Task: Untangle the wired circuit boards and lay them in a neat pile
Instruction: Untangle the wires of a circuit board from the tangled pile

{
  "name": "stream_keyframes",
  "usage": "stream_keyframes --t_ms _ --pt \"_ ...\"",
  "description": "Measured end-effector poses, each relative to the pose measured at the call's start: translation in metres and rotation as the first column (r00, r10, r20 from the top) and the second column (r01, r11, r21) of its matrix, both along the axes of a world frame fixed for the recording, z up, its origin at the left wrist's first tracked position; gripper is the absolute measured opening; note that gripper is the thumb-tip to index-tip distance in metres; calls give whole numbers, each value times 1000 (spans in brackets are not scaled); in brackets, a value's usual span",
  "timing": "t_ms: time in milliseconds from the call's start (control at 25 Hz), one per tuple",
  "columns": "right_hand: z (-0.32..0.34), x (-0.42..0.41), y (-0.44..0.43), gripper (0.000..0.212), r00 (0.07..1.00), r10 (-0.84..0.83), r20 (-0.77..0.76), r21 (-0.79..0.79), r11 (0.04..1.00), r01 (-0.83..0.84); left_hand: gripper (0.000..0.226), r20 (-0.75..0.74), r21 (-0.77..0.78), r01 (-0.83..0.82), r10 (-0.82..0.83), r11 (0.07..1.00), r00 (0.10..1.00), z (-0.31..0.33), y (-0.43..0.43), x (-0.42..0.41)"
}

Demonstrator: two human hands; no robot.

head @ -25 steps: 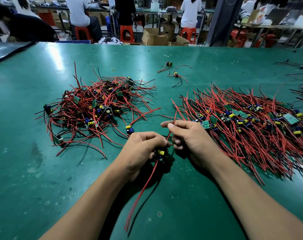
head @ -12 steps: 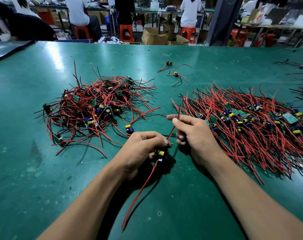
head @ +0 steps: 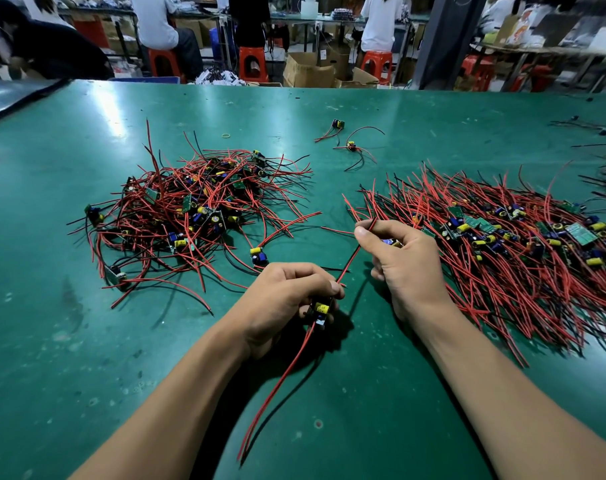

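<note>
I am holding one small circuit board (head: 320, 310) in my left hand (head: 287, 299), the fingers curling round it so that only its yellow capacitor and a dark edge are showing. It is hanging just above the green tabletop (head: 86, 341), near the front and between the two heaps. A red wire (head: 353, 261) is running from the board up to my right hand (head: 407, 263), whose thumb and forefinger are pinching it near its tip. A bit of blue and yellow is peeking from under those fingers; I cannot tell what it is. A second red lead (head: 277, 382) is trailing from the board down toward me. The tangled heap (head: 197, 209) is lying to the left, and the laid-out pile (head: 502, 251) is spreading to the right, just beside my right hand. Two loose boards (head: 351, 146) are lying farther back.
</note>
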State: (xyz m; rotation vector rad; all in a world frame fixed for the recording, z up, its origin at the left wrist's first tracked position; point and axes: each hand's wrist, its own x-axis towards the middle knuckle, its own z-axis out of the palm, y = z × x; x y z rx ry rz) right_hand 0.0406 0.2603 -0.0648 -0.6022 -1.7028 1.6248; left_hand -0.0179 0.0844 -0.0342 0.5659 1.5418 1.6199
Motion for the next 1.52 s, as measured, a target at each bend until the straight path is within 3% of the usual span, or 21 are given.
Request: stream_keyframes --t_ms 120,240,360,480,640,960,1200,1520 --pt "0 -1 0 11 999 -46 -25 -81 996 44 22 8 1 8 -8 1000 1000 0 0 1" --pt "6 -1 -4 15 984 61 -166 -291 950 -108 29 74 28 -9 7 1000 997 1 -1 0" --pt "13 0 -4 17 958 138 -253 -341 913 -222 29 132 57 -3 -5 998 991 3 -2 -1" --pt "14 1 -3 19 965 101 -242 -393 899 -192 31 124 69 12 -21 998 992 2 -1 -1" --pt "10 -1 -4 25 990 19 -140 -283 957 -58 27 92 51 6 -11 999 996 0 0 -1" --pt "7 -1 -1 28 987 -48 -155 -270 963 5 31 79 31 -4 1 1000 997 -1 1 -1" --pt "10 0 0 16 986 -80 -145 -217 975 48 12 100 48 -61 56 997 993 -7 2 -2" --pt "8 3 1 11 989 -97 -108 -112 990 84 49 282 112 -227 189 967 941 -4 11 1"
